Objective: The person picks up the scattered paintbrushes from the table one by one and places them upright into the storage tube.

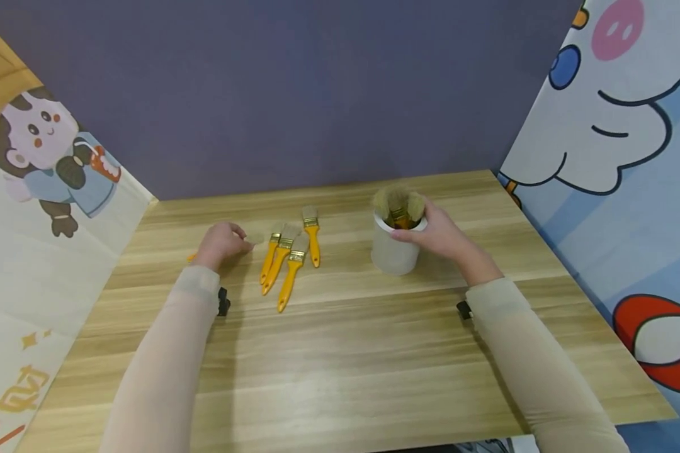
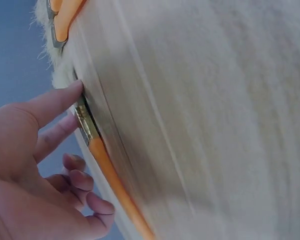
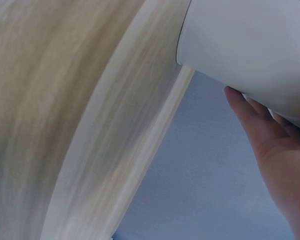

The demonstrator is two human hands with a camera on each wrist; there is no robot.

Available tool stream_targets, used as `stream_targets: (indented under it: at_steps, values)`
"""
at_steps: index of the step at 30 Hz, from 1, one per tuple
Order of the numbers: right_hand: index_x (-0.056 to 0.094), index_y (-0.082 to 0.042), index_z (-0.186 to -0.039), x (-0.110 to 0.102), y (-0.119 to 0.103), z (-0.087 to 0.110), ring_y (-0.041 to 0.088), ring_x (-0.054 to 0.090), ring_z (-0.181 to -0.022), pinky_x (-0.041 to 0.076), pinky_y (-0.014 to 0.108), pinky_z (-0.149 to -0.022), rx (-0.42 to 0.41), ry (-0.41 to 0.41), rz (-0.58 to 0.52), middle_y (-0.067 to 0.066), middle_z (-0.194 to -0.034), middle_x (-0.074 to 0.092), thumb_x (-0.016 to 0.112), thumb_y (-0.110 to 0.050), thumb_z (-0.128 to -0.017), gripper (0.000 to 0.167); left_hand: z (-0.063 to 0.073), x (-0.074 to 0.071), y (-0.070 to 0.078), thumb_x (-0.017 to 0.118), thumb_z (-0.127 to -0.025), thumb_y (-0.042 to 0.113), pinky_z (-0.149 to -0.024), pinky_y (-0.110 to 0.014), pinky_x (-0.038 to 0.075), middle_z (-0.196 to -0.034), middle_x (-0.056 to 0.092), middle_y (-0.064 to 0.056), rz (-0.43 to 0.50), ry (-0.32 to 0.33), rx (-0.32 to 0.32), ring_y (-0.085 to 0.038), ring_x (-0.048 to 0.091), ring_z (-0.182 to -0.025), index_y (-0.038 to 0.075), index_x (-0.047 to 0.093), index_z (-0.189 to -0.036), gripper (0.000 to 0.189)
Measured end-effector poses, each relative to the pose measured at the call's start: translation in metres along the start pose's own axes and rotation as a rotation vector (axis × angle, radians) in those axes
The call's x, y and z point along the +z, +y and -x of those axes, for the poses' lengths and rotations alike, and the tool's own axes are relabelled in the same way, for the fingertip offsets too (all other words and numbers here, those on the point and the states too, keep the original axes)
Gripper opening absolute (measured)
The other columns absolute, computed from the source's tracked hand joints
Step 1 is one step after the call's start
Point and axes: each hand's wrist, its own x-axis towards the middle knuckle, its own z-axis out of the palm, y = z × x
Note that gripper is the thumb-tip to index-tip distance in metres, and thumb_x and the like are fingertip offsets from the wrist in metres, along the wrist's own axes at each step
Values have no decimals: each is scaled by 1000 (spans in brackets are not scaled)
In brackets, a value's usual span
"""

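My left hand (image 1: 222, 243) is low over the left part of the table. Its thumb and forefinger pinch a paintbrush (image 2: 112, 172) near the metal ferrule, and the other fingers curl loosely below. The orange handle points back toward the wrist, mostly hidden under the hand in the head view. My right hand (image 1: 439, 234) grips the white cylindrical cup (image 1: 395, 251) near its rim, thumb at the front and fingers around the far side. Several paintbrushes (image 1: 398, 204) stand in the cup, bristles up. Between the hands lie several more orange-handled paintbrushes (image 1: 284, 259), bristles pointing away from me.
The wood-grain table (image 1: 340, 365) ends at a dark purple-blue panel (image 1: 317, 94) behind. Cartoon-printed walls (image 1: 600, 145) rise on both sides. Black clips (image 1: 223, 302) sit at both wrists. Part of a dark and white object (image 1: 487, 447) shows below the front edge.
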Motion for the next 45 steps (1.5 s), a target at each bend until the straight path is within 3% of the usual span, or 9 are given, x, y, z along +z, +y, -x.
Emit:
stream_targets:
  at_steps: [6,12,18,24,27,29,33,39,45]
  values:
    - [22,-17,-170,1,0,-2,39,39,-155,35,64,-124,-2,-4,-6,16,-170,38,85,-55,-87,112,4,-15,15,66,-102,41,-109,-62,48,-147,59,-28,-10,90,-5,-47,57,-132,-3,62,-138,56]
    - [21,-16,-171,0,0,0,40,38,-156,34,65,-125,4,-7,-9,17,-170,37,85,-54,-87,111,9,-49,58,64,-104,40,-107,-60,52,-150,58,-27,150,164,43,-44,58,-134,-2,62,-142,56]
    - [21,-17,-171,-2,-2,2,40,38,-156,33,65,-125,10,-9,-8,17,-170,37,85,-52,-88,110,23,-75,128,69,-100,48,-98,-45,52,-146,66,-12,316,271,137,-26,60,-125,8,75,-131,50]
    - [19,-18,-171,-2,-1,2,41,39,-155,36,65,-123,11,-18,2,18,-170,37,84,-53,-89,110,52,-83,214,77,-96,45,-79,-34,37,-105,72,6,501,306,346,-13,47,-91,15,83,-112,34]
    - [19,-18,-171,-2,-1,2,41,39,-155,37,65,-123,11,-17,4,18,-170,37,84,-53,-89,110,67,-79,252,78,-96,44,-77,-33,36,-105,73,6,504,308,439,-14,47,-90,18,83,-113,32]
    - [20,-17,-171,-3,-1,2,41,40,-155,37,65,-123,12,-17,0,18,-169,38,84,-53,-89,110,75,-73,272,77,-97,46,-79,-32,40,-118,74,4,475,305,469,-12,50,-97,20,83,-114,32]
    - [22,-18,-170,-3,-1,2,40,43,-153,38,64,-122,14,-20,-11,16,-168,40,84,-54,-89,108,82,-54,299,74,-98,48,-88,-35,48,-139,69,3,392,280,507,-13,56,-120,20,82,-111,32]
    - [25,-23,-169,-4,2,1,38,42,-153,35,65,-123,-1,-27,-21,12,-168,41,83,-57,-88,105,78,-16,313,73,-99,50,-99,-36,50,-149,61,2,317,240,495,-17,47,-146,21,77,-103,30]
    - [24,-23,-169,-5,1,2,38,42,-154,32,66,-125,-9,-29,-18,12,-168,41,83,-57,-88,106,72,18,314,72,-99,52,-104,-45,50,-144,61,-1,257,269,485,-22,54,-139,25,76,-101,27]
